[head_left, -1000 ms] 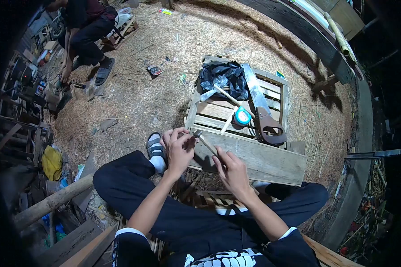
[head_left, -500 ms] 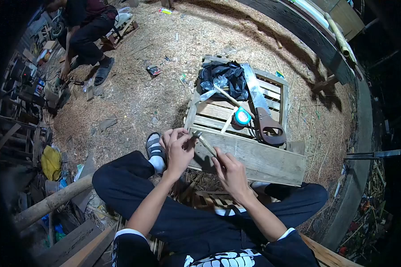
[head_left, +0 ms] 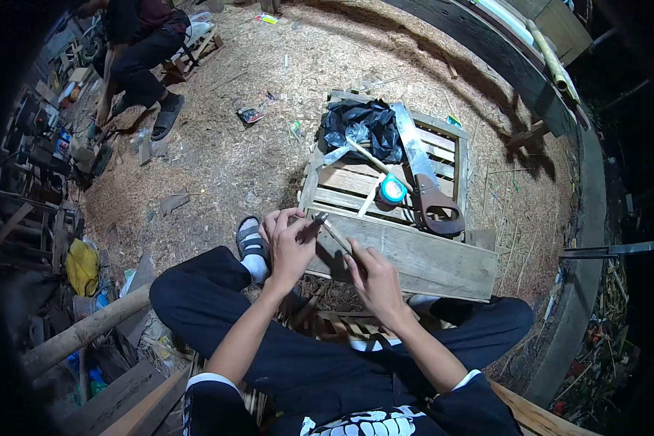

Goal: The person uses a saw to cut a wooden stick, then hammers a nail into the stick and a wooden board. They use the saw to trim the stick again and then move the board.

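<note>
A small hammer point(head_left: 336, 234) with a thin light handle is held over the near edge of a wide wooden board point(head_left: 429, 259). My right hand point(head_left: 376, 282) is closed round its handle. Beside the dark metal head, my left hand point(head_left: 288, 243) has its fingers bent and pinched; what they hold is too small to make out. Beyond the board, a slatted wooden crate point(head_left: 339, 200) bears a teal tape measure point(head_left: 393, 190), a handsaw point(head_left: 437, 205), a black plastic bag point(head_left: 363, 123) and a long light stick.
Another person point(head_left: 144, 58) crouches at the upper left, a hand low by some tools. A thick pole point(head_left: 87, 330) and a yellow bag point(head_left: 83, 267) lie at the left. Wood shavings cover the ground; a concrete edge point(head_left: 585, 291) runs along the right.
The hammer's head has turned slightly between my hands, which have barely moved. The other person's hand and arm have shifted a little. The whole view has slid slightly left.
</note>
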`<state>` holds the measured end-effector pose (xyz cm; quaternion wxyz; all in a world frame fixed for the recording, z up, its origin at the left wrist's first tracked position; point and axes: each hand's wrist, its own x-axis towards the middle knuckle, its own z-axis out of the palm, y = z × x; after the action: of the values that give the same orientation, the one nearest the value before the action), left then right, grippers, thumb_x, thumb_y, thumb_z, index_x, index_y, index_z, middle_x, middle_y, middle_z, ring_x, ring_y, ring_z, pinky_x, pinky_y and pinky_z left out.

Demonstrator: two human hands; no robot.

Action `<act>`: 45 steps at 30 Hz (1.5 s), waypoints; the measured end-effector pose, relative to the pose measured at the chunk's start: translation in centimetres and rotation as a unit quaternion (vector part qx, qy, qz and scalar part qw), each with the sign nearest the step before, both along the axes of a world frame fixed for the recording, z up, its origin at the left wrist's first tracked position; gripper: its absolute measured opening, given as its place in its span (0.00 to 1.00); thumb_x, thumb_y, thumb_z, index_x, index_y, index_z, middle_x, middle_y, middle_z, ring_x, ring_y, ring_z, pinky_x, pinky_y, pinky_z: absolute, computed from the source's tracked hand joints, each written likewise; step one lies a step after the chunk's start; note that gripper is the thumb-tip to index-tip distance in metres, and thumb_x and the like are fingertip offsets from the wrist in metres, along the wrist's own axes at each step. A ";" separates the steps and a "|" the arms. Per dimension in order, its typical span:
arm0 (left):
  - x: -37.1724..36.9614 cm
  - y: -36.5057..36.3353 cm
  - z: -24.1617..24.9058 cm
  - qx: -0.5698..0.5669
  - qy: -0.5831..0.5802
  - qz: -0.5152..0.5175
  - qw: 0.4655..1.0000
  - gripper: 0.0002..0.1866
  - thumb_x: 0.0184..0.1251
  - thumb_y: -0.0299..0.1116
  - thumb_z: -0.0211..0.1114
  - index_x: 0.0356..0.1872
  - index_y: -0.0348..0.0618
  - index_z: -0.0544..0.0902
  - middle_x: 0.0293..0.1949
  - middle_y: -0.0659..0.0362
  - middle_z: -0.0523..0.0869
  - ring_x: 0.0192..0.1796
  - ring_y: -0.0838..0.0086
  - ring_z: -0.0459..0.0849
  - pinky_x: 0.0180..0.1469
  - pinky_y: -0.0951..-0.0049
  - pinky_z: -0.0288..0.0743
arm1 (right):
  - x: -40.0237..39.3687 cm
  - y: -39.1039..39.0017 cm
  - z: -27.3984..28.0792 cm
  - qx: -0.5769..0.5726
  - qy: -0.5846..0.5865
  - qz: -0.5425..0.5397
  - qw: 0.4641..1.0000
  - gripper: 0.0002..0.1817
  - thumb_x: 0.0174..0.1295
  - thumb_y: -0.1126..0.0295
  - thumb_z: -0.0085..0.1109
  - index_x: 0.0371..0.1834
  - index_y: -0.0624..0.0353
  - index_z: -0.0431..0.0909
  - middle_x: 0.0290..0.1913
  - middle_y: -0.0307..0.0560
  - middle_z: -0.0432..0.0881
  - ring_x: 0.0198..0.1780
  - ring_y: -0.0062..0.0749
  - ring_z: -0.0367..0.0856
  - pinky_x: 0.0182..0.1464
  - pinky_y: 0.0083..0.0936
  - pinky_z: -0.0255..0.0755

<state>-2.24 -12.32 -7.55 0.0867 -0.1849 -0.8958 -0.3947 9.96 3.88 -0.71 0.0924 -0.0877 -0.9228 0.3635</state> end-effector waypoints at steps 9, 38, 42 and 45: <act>0.0 -0.4 0.5 0.000 -0.009 -0.012 1.000 0.11 0.55 0.37 0.82 0.37 0.49 0.92 0.59 0.59 0.85 0.66 0.56 0.73 0.71 0.52 0.59 | 0.2 0.4 0.0 -0.045 0.011 -0.036 0.998 0.20 0.74 0.67 0.67 0.67 0.57 0.83 0.33 0.56 0.81 0.31 0.53 0.83 0.35 0.44 0.75; -1.4 -1.3 0.0 -0.030 0.018 -0.083 0.996 0.25 0.54 0.41 0.84 0.55 0.48 0.92 0.64 0.60 0.87 0.66 0.55 0.74 0.73 0.54 0.68 | -0.3 0.6 -0.3 -0.060 0.018 -0.013 0.998 0.19 0.73 0.69 0.69 0.65 0.58 0.85 0.36 0.57 0.84 0.35 0.53 0.85 0.40 0.42 0.78; -1.2 -1.3 -0.3 -0.017 0.001 -0.079 0.997 0.26 0.55 0.42 0.84 0.57 0.51 0.92 0.66 0.63 0.87 0.66 0.58 0.74 0.72 0.55 0.66 | -0.4 0.5 0.1 -0.065 0.004 -0.020 0.998 0.19 0.72 0.69 0.69 0.64 0.59 0.85 0.34 0.57 0.84 0.34 0.53 0.85 0.40 0.42 0.78; -1.1 -1.3 -0.5 -0.032 0.002 -0.074 0.997 0.27 0.55 0.43 0.83 0.58 0.52 0.92 0.67 0.64 0.87 0.66 0.59 0.74 0.72 0.56 0.65 | -0.4 0.5 0.0 -0.065 0.009 -0.023 0.998 0.18 0.72 0.69 0.69 0.63 0.61 0.86 0.35 0.57 0.84 0.35 0.54 0.85 0.40 0.42 0.78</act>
<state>-3.36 -13.59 -8.05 0.0534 -0.2539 -0.8916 -0.3710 9.52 4.38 -0.66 0.1029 -0.1118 -0.8939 0.4216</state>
